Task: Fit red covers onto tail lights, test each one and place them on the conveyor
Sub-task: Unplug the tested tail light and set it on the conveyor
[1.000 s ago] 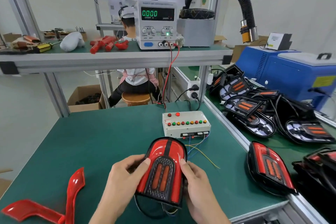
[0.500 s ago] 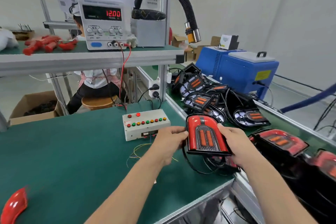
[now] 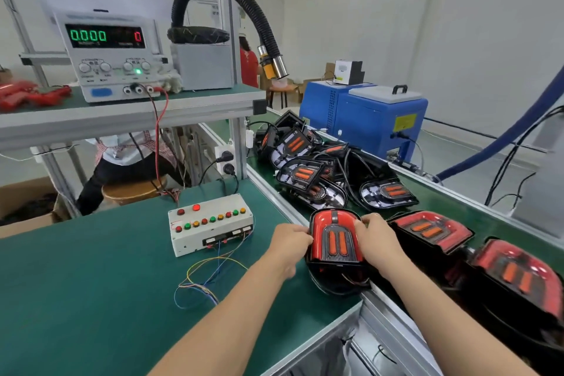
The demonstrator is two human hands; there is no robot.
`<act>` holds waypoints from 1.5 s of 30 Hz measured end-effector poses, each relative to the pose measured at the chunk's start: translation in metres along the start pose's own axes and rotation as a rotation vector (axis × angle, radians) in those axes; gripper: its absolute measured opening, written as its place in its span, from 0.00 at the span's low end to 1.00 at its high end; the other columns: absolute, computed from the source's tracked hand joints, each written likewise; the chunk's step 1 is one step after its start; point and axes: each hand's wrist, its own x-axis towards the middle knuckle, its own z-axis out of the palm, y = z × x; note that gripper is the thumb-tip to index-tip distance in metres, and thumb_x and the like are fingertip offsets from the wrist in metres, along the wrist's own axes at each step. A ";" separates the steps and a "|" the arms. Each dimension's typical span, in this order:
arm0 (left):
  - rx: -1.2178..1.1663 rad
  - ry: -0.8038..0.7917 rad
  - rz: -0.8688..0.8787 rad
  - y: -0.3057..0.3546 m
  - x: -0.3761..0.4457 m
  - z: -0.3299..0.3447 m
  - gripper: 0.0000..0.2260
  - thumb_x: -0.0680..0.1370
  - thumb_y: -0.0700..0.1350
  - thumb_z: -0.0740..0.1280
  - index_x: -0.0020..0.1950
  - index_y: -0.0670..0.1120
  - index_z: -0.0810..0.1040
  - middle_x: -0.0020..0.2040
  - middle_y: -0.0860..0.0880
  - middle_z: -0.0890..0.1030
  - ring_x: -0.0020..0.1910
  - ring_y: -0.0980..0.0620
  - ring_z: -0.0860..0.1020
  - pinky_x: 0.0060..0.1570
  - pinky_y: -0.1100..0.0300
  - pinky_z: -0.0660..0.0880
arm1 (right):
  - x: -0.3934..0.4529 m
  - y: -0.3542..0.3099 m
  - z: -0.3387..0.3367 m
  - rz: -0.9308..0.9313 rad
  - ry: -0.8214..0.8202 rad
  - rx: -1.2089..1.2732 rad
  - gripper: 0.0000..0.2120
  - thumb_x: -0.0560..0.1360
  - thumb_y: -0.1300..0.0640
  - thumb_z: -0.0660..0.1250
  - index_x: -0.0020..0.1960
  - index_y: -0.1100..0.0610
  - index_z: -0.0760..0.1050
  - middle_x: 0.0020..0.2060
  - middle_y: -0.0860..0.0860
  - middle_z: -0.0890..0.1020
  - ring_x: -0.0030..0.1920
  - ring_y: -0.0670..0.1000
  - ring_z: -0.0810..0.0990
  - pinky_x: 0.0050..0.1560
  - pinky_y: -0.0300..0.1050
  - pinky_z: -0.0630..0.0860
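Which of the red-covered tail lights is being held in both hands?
The tail light at the bench edge, gripped by the left hand and right hand; the other red-covered ones lie untouched on the conveyor.

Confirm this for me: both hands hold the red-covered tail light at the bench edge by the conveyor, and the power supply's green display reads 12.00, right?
Not quite. In the head view the power supply shows 0.000 in green, not 12.00. The rest stands: left hand and right hand hold the tail light at the bench edge by the conveyor.

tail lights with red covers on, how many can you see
3: one held in the left hand and right hand at the bench edge, two on the conveyor to its right. Others may be hidden.
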 end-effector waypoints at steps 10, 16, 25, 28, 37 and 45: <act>0.118 0.067 0.091 0.001 0.009 0.009 0.18 0.77 0.33 0.66 0.31 0.51 0.72 0.33 0.54 0.75 0.33 0.57 0.71 0.31 0.69 0.71 | 0.006 -0.013 0.012 0.051 -0.099 -0.245 0.13 0.82 0.61 0.55 0.61 0.67 0.71 0.61 0.64 0.77 0.60 0.64 0.77 0.52 0.48 0.70; 0.168 0.035 0.143 -0.006 0.011 0.012 0.08 0.78 0.36 0.66 0.41 0.46 0.81 0.39 0.47 0.78 0.38 0.51 0.72 0.41 0.58 0.70 | 0.000 -0.014 0.018 -0.021 -0.074 -0.470 0.16 0.84 0.56 0.53 0.64 0.65 0.71 0.63 0.63 0.76 0.63 0.64 0.76 0.61 0.52 0.73; 0.202 0.029 0.187 -0.013 0.013 0.009 0.14 0.79 0.44 0.70 0.34 0.55 0.80 0.38 0.56 0.84 0.35 0.61 0.78 0.32 0.73 0.72 | -0.009 -0.005 0.012 -0.191 0.082 -0.782 0.09 0.83 0.58 0.55 0.53 0.58 0.73 0.52 0.56 0.82 0.53 0.61 0.82 0.43 0.48 0.71; 0.197 0.028 0.209 -0.012 0.011 0.008 0.10 0.79 0.46 0.70 0.38 0.55 0.82 0.43 0.54 0.86 0.41 0.59 0.81 0.37 0.70 0.74 | -0.013 -0.004 0.009 -0.194 0.098 -0.780 0.08 0.82 0.58 0.55 0.54 0.58 0.72 0.51 0.56 0.82 0.52 0.61 0.82 0.42 0.48 0.71; 0.169 0.021 0.235 -0.015 0.005 0.008 0.14 0.79 0.47 0.71 0.64 0.45 0.83 0.56 0.50 0.84 0.56 0.52 0.81 0.59 0.58 0.77 | -0.023 0.004 0.008 -0.209 0.141 -0.760 0.08 0.83 0.58 0.55 0.57 0.56 0.72 0.51 0.53 0.81 0.52 0.60 0.82 0.40 0.47 0.70; 0.166 -0.008 0.247 -0.012 0.000 0.011 0.15 0.80 0.48 0.70 0.65 0.47 0.82 0.55 0.53 0.83 0.55 0.54 0.81 0.56 0.61 0.77 | -0.028 0.008 0.005 -0.253 0.164 -0.751 0.09 0.83 0.55 0.54 0.55 0.54 0.73 0.50 0.51 0.81 0.49 0.59 0.83 0.39 0.46 0.69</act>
